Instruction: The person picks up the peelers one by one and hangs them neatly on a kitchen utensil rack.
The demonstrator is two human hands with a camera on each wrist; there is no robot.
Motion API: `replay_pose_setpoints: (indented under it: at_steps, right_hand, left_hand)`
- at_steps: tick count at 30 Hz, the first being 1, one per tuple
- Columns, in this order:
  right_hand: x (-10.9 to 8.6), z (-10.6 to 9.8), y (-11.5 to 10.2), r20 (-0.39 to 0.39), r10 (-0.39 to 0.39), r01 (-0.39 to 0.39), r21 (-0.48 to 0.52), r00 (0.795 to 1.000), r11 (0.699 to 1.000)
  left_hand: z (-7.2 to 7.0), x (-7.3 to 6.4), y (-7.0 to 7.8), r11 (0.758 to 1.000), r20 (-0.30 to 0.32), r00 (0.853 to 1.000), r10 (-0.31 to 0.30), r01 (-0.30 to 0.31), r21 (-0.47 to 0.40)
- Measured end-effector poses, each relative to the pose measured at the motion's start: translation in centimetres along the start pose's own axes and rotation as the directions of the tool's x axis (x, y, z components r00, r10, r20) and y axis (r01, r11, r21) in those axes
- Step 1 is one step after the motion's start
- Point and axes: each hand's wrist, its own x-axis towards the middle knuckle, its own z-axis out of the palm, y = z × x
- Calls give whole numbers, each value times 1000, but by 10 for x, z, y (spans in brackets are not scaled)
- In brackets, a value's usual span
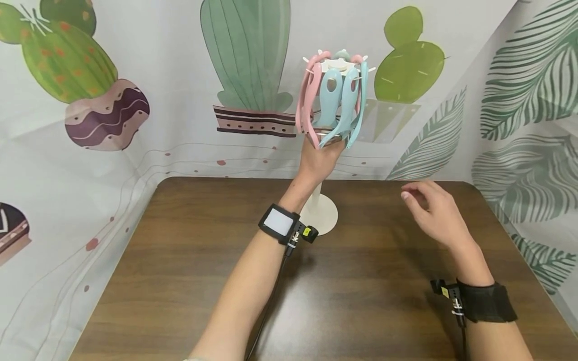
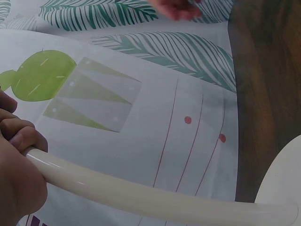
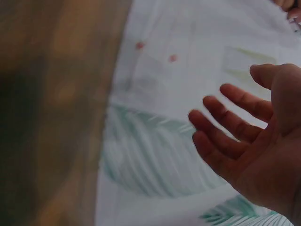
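My left hand (image 1: pixel 319 159) grips the white pole (image 2: pixel 103 181) of a utensil stand, its fingers curled round the upper part just below the hanging tools. Pink-handled utensils (image 1: pixel 310 100) and light-blue-handled utensils (image 1: pixel 329 98) hang in a ring from the stand's white hooked top (image 1: pixel 337 65). Their lower ends crowd together right over the hand, partly hidden. The stand's round base (image 1: pixel 326 213) shows at the table's far side, partly behind the left wrist. My right hand (image 1: pixel 435 210) hovers to the right of the stand, holding nothing, with fingers loosely bent and spread in the right wrist view.
A brown wooden table (image 1: pixel 189 271) spreads beneath both arms. Behind it hangs a white cloth (image 1: pixel 180 125) printed with cacti and leaves. Each wrist wears a black strap (image 1: pixel 486 302) with a small camera, and a cable (image 1: pixel 271 306) trails along the left forearm.
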Motion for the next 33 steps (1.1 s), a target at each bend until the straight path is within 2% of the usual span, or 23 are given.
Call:
replay_pose_setpoints:
  at_steps: [6,10,17,21,24,26,28,31,33]
  right_hand:
    - [-17,5,21,65,89,-82,-94,994,992]
    - [-24,12,29,125,141,-125,-130,982,984]
    - [-27,20,32,174,154,-131,-137,973,982]
    - [-26,21,32,173,158,-136,-129,972,982]
    - [-27,23,32,176,167,-146,-122,970,982]
    - [-28,25,31,184,176,-156,-116,967,981]
    - [-29,27,31,189,177,-158,-114,966,981]
    - [-29,28,30,191,176,-157,-112,966,981]
    - [-29,27,30,184,169,-149,-114,968,982]
  left_hand:
    - [-3,1,3,1000,3,1000,6,-6,12]
    - [-7,-1,5,999,25,999,-38,37,29]
    - [-13,-4,-25,997,54,995,-78,76,33]
    - [-22,-6,-29,990,119,983,-139,139,3]
    - [-27,-9,-26,976,187,959,-212,218,-16]
    - [-34,-13,-24,962,225,937,-268,272,16]
    - [-43,-18,-22,952,271,913,-305,295,80]
    - [-60,-29,-24,932,335,877,-346,281,227]
    - [-74,-40,-26,915,372,857,-357,240,325]
